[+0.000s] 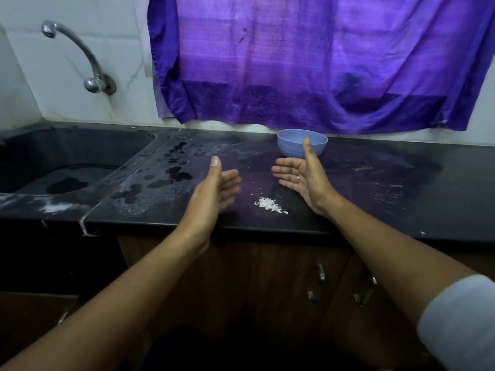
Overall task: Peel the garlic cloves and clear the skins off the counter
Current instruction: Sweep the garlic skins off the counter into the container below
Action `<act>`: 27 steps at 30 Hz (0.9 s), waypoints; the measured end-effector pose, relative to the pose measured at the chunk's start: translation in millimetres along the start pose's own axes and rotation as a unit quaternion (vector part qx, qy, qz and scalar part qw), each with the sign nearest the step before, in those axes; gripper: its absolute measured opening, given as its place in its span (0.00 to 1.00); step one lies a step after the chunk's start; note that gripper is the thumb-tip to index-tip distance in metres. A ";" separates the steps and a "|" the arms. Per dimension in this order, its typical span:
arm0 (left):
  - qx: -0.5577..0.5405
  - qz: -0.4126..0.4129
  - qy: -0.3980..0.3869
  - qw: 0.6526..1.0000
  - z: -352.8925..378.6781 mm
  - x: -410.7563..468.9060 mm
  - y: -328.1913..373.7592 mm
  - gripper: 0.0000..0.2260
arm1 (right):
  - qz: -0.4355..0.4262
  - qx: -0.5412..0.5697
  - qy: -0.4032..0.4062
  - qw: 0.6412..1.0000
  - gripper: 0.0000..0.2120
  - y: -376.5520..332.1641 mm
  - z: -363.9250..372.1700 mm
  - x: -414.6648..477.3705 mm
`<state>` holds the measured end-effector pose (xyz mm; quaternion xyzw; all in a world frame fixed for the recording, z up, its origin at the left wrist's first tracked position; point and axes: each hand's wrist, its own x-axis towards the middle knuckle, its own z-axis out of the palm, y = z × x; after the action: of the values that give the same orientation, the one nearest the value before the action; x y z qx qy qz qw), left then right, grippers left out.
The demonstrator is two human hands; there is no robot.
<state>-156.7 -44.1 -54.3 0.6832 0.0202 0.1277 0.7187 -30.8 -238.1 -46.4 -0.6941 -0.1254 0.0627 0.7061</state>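
Note:
A small heap of white garlic skins (269, 205) lies on the black counter (375, 188), near its front edge. My left hand (217, 186) hovers to the left of the heap, palm turned inward, fingers straight and empty. My right hand (302, 175) hovers to the right of it, palm facing left, fingers straight, a ring on one finger, holding nothing. Behind my right hand stands a light blue bowl (296, 141); its contents are hidden. No garlic cloves are visible.
A dark sink (67, 162) with a chrome tap (80, 54) is set into the counter at the left, with wet patches (171, 175) beside it. A purple cloth (308, 60) hangs on the wall behind. A few skin flecks (422, 232) lie at the right front edge.

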 end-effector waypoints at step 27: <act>-0.237 -0.363 -0.201 0.878 6.2 -53.2 -29.6 0.50 | 0.006 -0.006 -0.077 0.997 0.47 -3.8 42.5 -34.0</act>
<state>-202.3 -62.4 -90.9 0.4483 0.0915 -0.2815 0.8435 -75.0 -206.1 -45.4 -0.6922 -0.1753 0.1198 0.6898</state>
